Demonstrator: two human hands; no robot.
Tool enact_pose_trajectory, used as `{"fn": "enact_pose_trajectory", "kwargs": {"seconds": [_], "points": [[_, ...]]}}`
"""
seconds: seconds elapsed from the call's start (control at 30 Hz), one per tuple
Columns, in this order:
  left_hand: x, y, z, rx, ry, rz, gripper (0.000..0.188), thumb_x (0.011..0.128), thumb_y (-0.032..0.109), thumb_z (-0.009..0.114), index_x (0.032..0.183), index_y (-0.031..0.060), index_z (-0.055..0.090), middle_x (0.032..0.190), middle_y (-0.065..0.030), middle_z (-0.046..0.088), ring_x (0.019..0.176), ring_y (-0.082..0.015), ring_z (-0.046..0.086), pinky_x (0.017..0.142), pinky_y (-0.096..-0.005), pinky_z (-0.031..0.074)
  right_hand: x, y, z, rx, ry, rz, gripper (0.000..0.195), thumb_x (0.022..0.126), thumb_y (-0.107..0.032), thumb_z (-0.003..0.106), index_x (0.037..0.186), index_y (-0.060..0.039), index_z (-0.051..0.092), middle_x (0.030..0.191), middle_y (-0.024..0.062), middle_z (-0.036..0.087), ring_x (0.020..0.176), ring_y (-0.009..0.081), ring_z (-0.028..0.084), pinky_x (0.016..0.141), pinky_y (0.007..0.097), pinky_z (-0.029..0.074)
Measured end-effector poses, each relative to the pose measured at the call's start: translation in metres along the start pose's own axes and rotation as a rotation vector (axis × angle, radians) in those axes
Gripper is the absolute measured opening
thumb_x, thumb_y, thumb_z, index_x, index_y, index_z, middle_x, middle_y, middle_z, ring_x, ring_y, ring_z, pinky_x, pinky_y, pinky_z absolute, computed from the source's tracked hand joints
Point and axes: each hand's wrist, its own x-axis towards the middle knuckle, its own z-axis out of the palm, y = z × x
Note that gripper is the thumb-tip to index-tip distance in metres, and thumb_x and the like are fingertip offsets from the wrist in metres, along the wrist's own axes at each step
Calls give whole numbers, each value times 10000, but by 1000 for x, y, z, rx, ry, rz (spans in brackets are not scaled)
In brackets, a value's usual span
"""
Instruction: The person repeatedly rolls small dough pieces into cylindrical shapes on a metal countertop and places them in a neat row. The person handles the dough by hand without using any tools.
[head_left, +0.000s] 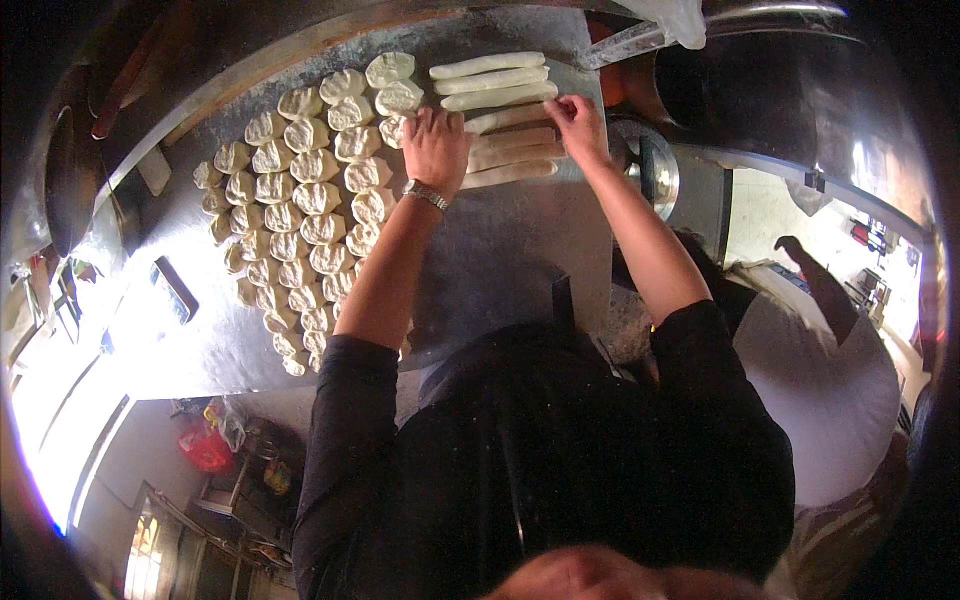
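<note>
Several long pale dough rolls lie side by side on a metal worktop. At the left ends of the middle rolls is my left hand, palm down and wearing a metal watch; its fingers are bent beside a flattened dough piece, and what they grip is hidden. My right hand has thumb and fingertips pinched at the right end of one roll. Rows of round, flattened dough pieces spread left of my hands, some hidden behind my left forearm.
A dark rectangular object sits on the worktop's bright left part. Near the right edge lies a dark flat tool. Another person in a white shirt is close on my right. A red plastic bag is below left, beyond the worktop.
</note>
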Motion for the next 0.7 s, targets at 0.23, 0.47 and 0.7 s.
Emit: {"fn": "enact_pose_trajectory", "kwargs": {"seconds": [0.23, 0.47, 0.7], "points": [[2, -3, 8, 26, -59, -16, 288, 863, 309, 683, 1030, 81, 629, 1034, -79, 610, 1043, -266, 584, 916, -431, 409, -20, -35, -6, 98, 38, -75, 421, 802, -229, 839, 1023, -59, 523, 884, 100, 634, 796, 286, 645, 724, 401, 529], [16, -12, 3, 58, 72, -1, 194, 844, 226, 656, 981, 89, 639, 1007, -96, 589, 1017, -284, 591, 891, -447, 429, -2, -13, 13, 104, 126, 30, 286, 810, -58, 747, 1025, -83, 560, 903, 106, 668, 875, 310, 683, 753, 418, 533], [15, -20, 0, 7, 48, 8, 235, 821, 243, 694, 1010, 111, 651, 1032, -70, 592, 1035, -269, 582, 895, -447, 421, -1, -8, 10, -32, 188, -175, 372, 795, -181, 831, 1068, -108, 590, 990, 113, 630, 935, 321, 633, 795, 415, 516]]}}
